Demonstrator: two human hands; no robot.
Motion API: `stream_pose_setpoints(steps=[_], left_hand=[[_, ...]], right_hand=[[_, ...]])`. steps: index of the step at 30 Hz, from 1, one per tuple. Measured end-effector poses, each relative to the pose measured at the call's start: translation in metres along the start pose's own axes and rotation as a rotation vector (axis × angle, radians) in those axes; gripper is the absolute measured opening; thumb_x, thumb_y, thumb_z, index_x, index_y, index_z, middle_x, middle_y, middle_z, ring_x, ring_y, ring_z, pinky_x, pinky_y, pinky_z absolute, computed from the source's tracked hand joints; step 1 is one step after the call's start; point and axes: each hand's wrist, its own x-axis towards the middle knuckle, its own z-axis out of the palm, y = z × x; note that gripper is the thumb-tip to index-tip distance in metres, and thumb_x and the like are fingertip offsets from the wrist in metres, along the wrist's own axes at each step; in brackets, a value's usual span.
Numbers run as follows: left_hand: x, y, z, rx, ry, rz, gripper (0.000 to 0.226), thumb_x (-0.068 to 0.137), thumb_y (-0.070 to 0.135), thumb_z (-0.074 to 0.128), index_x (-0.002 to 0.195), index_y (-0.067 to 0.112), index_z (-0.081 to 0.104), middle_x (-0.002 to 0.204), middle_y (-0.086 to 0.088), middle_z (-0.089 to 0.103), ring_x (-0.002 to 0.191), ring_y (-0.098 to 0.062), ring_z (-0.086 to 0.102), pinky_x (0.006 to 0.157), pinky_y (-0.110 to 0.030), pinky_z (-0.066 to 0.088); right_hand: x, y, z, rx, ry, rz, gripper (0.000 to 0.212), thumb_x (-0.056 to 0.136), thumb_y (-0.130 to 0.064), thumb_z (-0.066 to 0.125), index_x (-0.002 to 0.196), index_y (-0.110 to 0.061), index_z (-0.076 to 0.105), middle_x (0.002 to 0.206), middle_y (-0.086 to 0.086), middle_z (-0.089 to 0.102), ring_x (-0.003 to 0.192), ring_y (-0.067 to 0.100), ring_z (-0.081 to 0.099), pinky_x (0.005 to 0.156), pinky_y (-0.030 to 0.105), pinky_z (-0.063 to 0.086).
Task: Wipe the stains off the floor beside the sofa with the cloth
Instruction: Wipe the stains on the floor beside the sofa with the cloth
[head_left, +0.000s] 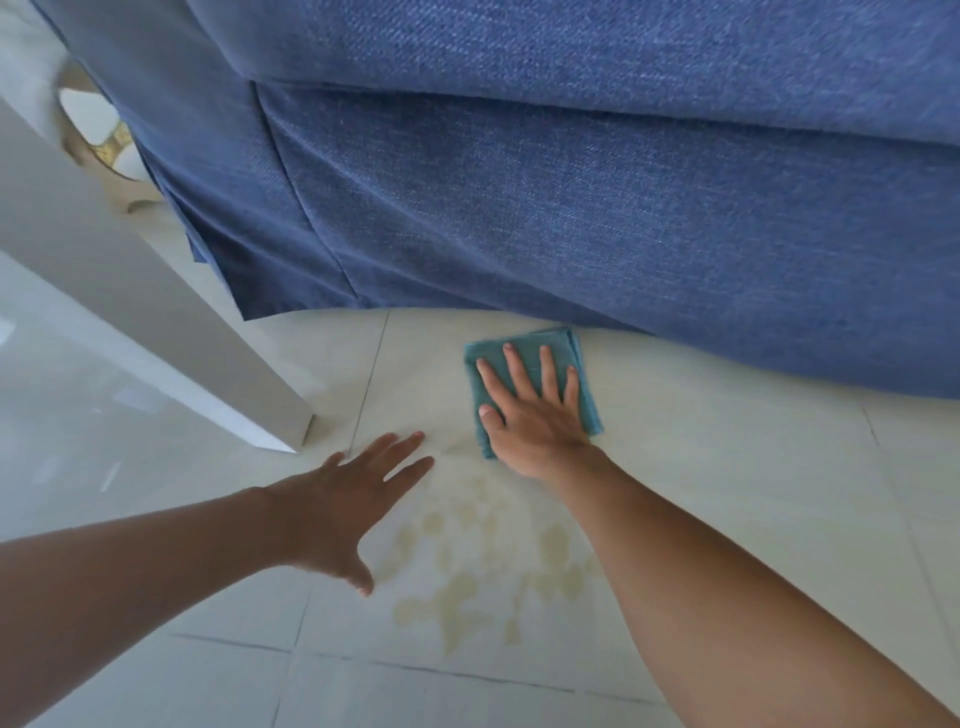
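Beside the blue sofa (597, 208), on the pale tiled floor (727, 493), your right hand (535, 415) lies flat with fingers spread, pressing a folded teal cloth (524, 348) against the tile just short of the sofa's skirt. You grip nothing; the palm and fingers simply pin the cloth down. Your left hand (337, 514) is also open and spread, hovering over or lightly resting on the floor to the left of the mess; whether it actually touches the tile cannot be told. Your hands are apart, with the upper edge of the spill between them. The yellowish stains (467, 571) sit as a patch of blotches nearer to you than the cloth, between your two forearms, and they look largely untouched, so by my reading the wiping is only at its start or between strokes. The next move probably calls for dragging the cloth back toward you across the blotches with steady downward pressure, keeping it flat so it does not bunch, and keeping your left hand clear of the wet patch. A white furniture leg (156, 312) stands to the left, well apart from the cloth.
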Motion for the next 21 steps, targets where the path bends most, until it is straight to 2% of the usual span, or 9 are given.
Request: stream_pose_setpoints(steps=[6, 9, 11, 14, 17, 21], left_hand=[[-0.018, -0.003, 0.023, 0.177, -0.053, -0.025, 0.144, 0.066, 0.060, 0.080, 0.149, 0.021, -0.031, 0.151, -0.005, -0.046, 0.143, -0.030, -0.034, 0.118, -0.061, 0.012], [-0.017, -0.002, 0.024, 0.177, -0.060, -0.036, 0.145, 0.066, 0.058, 0.081, 0.149, 0.019, -0.032, 0.150, -0.006, -0.047, 0.142, -0.032, -0.034, 0.119, -0.061, 0.011], [-0.014, -0.004, 0.025, 0.183, -0.065, -0.037, 0.148, 0.064, 0.059, 0.082, 0.148, 0.019, -0.033, 0.149, -0.007, -0.049, 0.141, -0.033, -0.034, 0.118, -0.062, 0.012], [-0.012, -0.001, 0.023, 0.183, -0.089, -0.056, 0.151, 0.062, 0.059, 0.083, 0.147, 0.017, -0.035, 0.148, -0.009, -0.049, 0.142, -0.036, -0.033, 0.117, -0.064, 0.012], [-0.009, 0.005, 0.019, 0.224, -0.113, -0.068, 0.152, 0.062, 0.057, 0.084, 0.146, 0.013, -0.034, 0.149, -0.013, -0.048, 0.142, -0.040, -0.032, 0.116, -0.066, 0.012], [-0.011, 0.005, 0.020, 0.244, -0.095, -0.077, 0.152, 0.062, 0.057, 0.084, 0.146, 0.015, -0.035, 0.150, -0.013, -0.046, 0.144, -0.038, -0.028, 0.116, -0.065, 0.011]], right_hand=[[-0.021, 0.018, 0.004, 0.001, 0.005, -0.067, 0.060, 0.100, -0.055, 0.021, 0.156, -0.047, 0.000, 0.167, -0.016, -0.010, 0.153, 0.021, -0.018, 0.122, 0.051, -0.011], [-0.059, 0.049, 0.012, 0.014, 0.053, 0.064, 0.061, 0.098, -0.056, 0.019, 0.156, -0.046, 0.004, 0.168, -0.016, -0.004, 0.154, 0.020, -0.010, 0.123, 0.051, -0.005], [-0.105, 0.059, 0.027, 0.008, 0.151, 0.195, 0.065, 0.095, -0.056, 0.019, 0.158, -0.040, 0.014, 0.168, -0.010, 0.008, 0.155, 0.026, 0.004, 0.123, 0.054, 0.005], [-0.172, 0.043, 0.059, 0.025, 0.193, 0.310, 0.067, 0.093, -0.052, 0.030, 0.156, -0.030, 0.029, 0.166, -0.001, 0.023, 0.153, 0.034, 0.016, 0.119, 0.060, 0.017], [-0.196, 0.018, 0.079, 0.035, 0.174, 0.312, 0.068, 0.092, -0.052, 0.035, 0.155, -0.029, 0.031, 0.165, 0.002, 0.026, 0.152, 0.036, 0.018, 0.118, 0.061, 0.016], [-0.163, 0.044, 0.063, -0.046, 0.185, 0.233, 0.070, 0.091, -0.057, 0.030, 0.157, -0.034, 0.025, 0.167, -0.001, 0.016, 0.153, 0.032, 0.013, 0.120, 0.056, 0.010]])
